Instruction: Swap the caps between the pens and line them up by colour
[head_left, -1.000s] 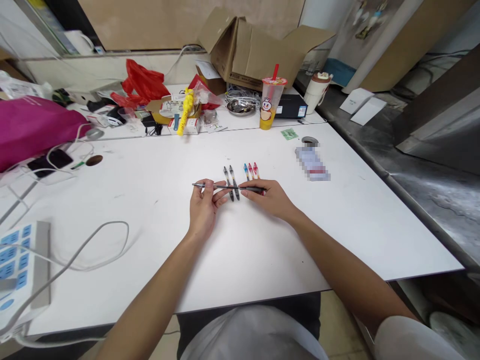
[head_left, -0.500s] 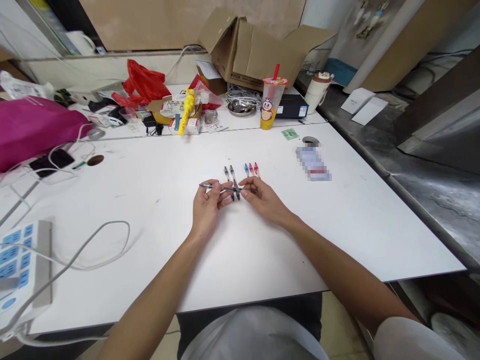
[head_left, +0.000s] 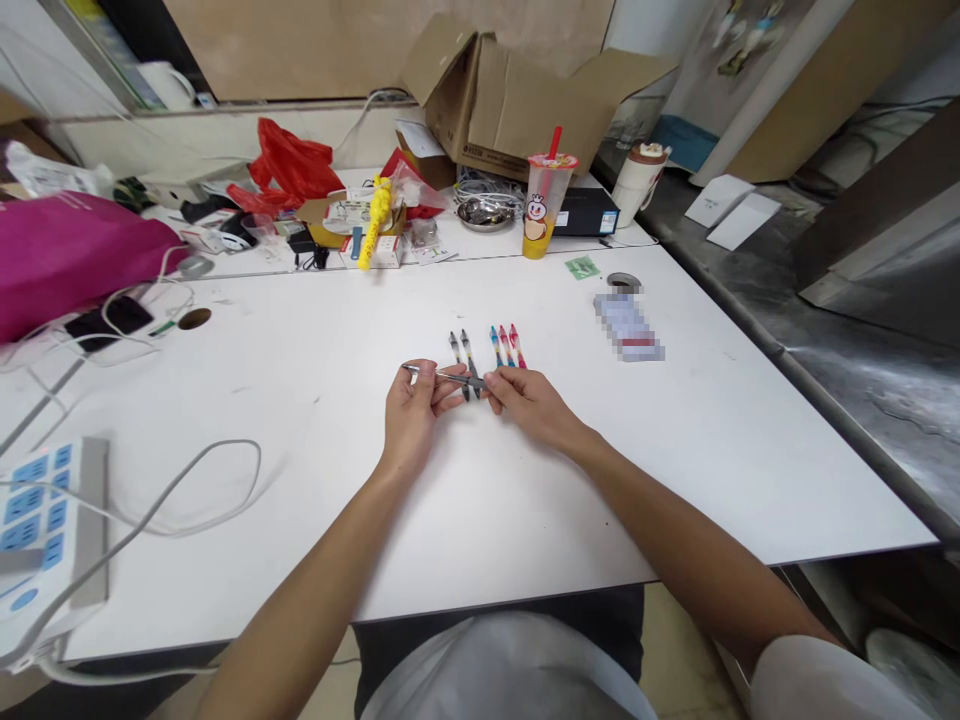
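Note:
A slim dark pen [head_left: 453, 377] is held level across the middle of the white table [head_left: 495, 520]. My left hand [head_left: 416, 410] pinches its left end between thumb and fingers. The fingers of my right hand [head_left: 529, 400] are closed on its right end. Just beyond and partly under the held pen lie two black pens [head_left: 466, 350] side by side. Right of them, close to my right fingertips, are a blue pen [head_left: 495, 342] and two red pens [head_left: 515, 342], their lower ends partly behind my hand.
A plastic drink cup [head_left: 540, 210] with a red straw stands toward the back. Behind it is an open cardboard box [head_left: 510, 110]. A tape roll [head_left: 623, 283] and a blurred packet [head_left: 628, 328] lie at right. At left are a power strip [head_left: 56, 530] and a loose cable [head_left: 255, 470].
My right fingers have curled closer around the pen's right end, uncovering more of the blue and red pens. My left hand has barely moved.

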